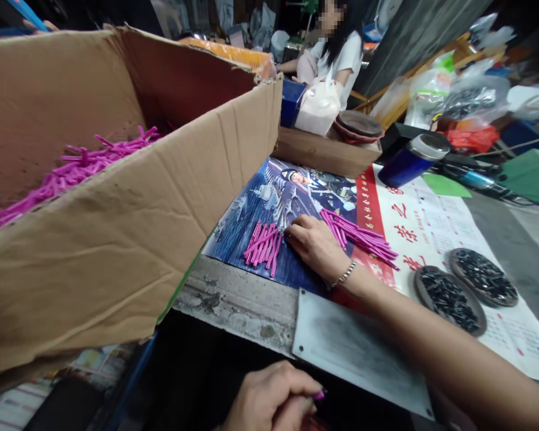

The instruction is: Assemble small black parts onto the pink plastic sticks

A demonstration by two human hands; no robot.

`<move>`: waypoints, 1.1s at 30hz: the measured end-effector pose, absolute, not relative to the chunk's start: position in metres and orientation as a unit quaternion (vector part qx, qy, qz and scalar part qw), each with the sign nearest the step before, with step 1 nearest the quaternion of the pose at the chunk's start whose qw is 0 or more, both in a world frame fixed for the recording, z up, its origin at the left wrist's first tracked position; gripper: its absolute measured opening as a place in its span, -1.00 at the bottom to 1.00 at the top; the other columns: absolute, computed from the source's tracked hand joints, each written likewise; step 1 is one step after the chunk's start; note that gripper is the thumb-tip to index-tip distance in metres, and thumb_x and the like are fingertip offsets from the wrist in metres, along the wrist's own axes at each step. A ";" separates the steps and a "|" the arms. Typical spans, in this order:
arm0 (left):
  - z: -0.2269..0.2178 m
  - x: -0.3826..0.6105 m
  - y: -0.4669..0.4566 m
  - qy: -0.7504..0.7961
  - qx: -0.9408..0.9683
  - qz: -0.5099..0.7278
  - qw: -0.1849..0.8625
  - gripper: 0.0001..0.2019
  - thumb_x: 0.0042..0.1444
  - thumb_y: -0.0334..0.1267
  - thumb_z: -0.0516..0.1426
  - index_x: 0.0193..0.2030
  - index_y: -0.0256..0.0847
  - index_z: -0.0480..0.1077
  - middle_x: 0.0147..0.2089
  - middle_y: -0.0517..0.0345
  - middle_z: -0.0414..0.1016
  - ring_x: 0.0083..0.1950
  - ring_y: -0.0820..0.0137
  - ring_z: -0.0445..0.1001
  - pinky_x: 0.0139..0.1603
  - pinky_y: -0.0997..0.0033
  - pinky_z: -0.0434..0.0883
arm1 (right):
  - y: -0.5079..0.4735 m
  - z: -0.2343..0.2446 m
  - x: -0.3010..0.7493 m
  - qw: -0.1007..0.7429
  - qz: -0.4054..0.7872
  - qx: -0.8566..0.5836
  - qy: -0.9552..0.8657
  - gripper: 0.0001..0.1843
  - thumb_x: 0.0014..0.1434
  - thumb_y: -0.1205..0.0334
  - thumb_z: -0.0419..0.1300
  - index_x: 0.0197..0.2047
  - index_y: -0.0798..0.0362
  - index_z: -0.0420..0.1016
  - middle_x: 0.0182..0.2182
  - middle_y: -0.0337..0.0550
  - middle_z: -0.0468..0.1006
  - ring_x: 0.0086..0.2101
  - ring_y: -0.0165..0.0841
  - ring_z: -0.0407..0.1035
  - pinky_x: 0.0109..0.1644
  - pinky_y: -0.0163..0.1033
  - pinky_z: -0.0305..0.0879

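My right hand [315, 244], with a bead bracelet on the wrist, lies palm down on a printed poster [238, 233] on the table. Its fingertips touch a small pile of pink plastic sticks [263, 245], and a longer bundle of pink sticks [362, 238] lies just behind the hand. My left hand [272, 400] is low at the frame's bottom, below the table edge, with its fingers curled around a pink stick whose tip [320, 394] shows. A big cardboard box [130, 227] at the left holds many more pink sticks [72, 173].
Two round dark trays of small black parts [449, 296] [483, 276] sit at the right on a calendar sheet. A blue cup [411, 160], a wooden box [323, 152] and bags stand behind. Another person [336, 51] sits at the far side.
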State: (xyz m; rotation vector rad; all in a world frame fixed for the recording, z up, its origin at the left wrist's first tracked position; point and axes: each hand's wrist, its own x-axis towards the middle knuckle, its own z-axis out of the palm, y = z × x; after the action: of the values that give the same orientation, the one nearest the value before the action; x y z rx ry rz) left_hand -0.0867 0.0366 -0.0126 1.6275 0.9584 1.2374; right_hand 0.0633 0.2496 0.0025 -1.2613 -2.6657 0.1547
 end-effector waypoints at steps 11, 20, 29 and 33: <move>-0.017 -0.082 0.036 0.383 0.652 0.489 0.435 -0.79 0.15 -0.54 0.11 -0.19 -0.26 0.52 -0.41 0.05 0.65 -0.47 0.44 0.60 -0.44 0.63 0.52 | 0.240 -0.002 0.092 0.155 0.079 -0.425 -0.888 -0.84 0.37 0.30 0.07 -0.19 0.08 0.48 -0.09 0.08 0.50 -0.14 -0.15 0.38 -0.03 -0.05 0.30; -0.013 -0.075 0.038 0.371 0.646 0.486 0.458 -0.75 0.09 -0.58 0.11 -0.19 -0.26 0.54 -0.39 0.05 0.66 -0.45 0.44 0.61 -0.42 0.63 0.52 | 0.224 0.005 0.114 0.172 0.132 -0.454 -0.865 -0.90 0.34 0.32 0.10 -0.20 0.04 0.45 -0.22 -0.06 0.52 -0.26 -0.27 0.47 -0.17 -0.19 0.42; -0.013 -0.079 0.035 0.389 0.634 0.481 0.465 -0.77 0.10 -0.57 0.09 -0.20 -0.30 0.53 -0.43 0.04 0.64 -0.50 0.46 0.58 -0.48 0.66 0.47 | 0.238 -0.003 0.095 0.104 0.099 -0.488 -0.861 -0.85 0.31 0.34 0.07 -0.31 0.07 0.41 -0.31 -0.03 0.47 -0.38 -0.27 0.38 -0.29 -0.19 0.26; -0.015 -0.082 0.032 0.411 0.610 0.465 0.493 -0.79 0.14 -0.53 0.11 -0.18 -0.25 0.52 -0.42 0.08 0.64 -0.48 0.47 0.56 -0.49 0.66 0.42 | 0.238 0.006 0.091 0.096 0.106 -0.485 -0.863 -0.83 0.23 0.42 0.11 -0.40 0.06 0.36 -0.36 -0.06 0.49 -0.43 -0.31 0.36 -0.33 -0.23 0.21</move>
State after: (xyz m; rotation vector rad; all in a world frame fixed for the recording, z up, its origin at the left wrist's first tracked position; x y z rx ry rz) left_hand -0.0824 0.0323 -0.0148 1.4793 0.9969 1.1287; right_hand 0.0911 0.2381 0.0061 -1.4360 -2.5558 0.3153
